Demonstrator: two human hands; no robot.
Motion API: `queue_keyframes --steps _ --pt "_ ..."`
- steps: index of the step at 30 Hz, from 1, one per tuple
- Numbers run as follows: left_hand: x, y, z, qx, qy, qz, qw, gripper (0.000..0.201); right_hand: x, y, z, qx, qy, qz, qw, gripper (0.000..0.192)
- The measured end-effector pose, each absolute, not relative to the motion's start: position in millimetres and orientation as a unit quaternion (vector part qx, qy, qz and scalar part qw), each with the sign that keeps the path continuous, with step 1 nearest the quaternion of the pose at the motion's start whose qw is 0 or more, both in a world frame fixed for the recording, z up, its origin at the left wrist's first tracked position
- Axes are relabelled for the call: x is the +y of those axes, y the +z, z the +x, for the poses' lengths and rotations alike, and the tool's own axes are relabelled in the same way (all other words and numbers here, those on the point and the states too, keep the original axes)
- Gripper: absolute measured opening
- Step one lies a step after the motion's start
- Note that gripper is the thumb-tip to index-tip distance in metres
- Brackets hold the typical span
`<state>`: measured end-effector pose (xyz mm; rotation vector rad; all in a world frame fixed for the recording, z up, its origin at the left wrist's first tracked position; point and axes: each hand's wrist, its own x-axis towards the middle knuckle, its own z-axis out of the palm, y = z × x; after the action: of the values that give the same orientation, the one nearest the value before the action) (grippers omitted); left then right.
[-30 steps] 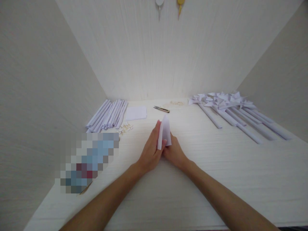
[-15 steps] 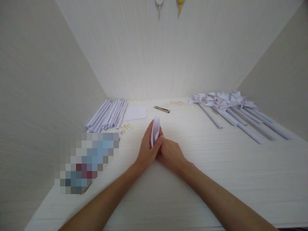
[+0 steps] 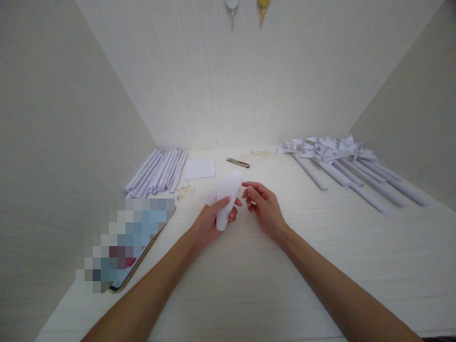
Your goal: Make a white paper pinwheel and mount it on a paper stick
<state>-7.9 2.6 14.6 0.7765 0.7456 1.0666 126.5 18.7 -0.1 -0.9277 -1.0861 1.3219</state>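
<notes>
A curled sheet of white paper [image 3: 228, 194] is in my left hand [image 3: 210, 218], with the thumb across its front and the fingers behind it. Its edges bend over on themselves. Just to the right of the paper, my right hand [image 3: 265, 206] is off it, fingers half bent and apart, with nothing visible in them. Beyond the hands lie a pair of thread snips [image 3: 238, 163] and a small stack of square white paper [image 3: 200, 168].
Rolled paper sticks [image 3: 156, 172] are piled at the back left, beside small pale bits [image 3: 184, 191]. A partly blurred phone [image 3: 142, 247] lies at left. Several paper pinwheels [image 3: 331, 152] on sticks lie at right. Two pins [image 3: 262, 12] hang on the back wall.
The right hand has let go of the paper and moved right. The left hand has turned the paper so its broad curled face shows; both hands were clasped around it before.
</notes>
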Motion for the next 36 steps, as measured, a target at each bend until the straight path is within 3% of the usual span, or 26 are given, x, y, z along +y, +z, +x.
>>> queue_keyframes --steps 10,21,27,36 --pt "-2.4 12.2 -10.1 0.262 0.381 0.41 0.786 0.026 14.4 3.9 131.3 -0.422 0.709 -0.279 0.492 0.049" --pt "-5.0 11.1 -10.5 0.242 0.33 0.425 0.807 0.017 12.0 11.2 131.7 -0.402 0.728 -0.306 0.463 0.052" --pt "-4.8 14.6 -13.0 0.214 0.286 0.392 0.848 0.031 11.8 10.7 132.7 -0.391 0.731 -0.307 0.467 0.047" --pt "-4.5 11.3 -14.7 0.226 0.261 0.449 0.824 0.019 9.5 9.6 134.4 -0.423 0.703 -0.293 0.49 0.042"
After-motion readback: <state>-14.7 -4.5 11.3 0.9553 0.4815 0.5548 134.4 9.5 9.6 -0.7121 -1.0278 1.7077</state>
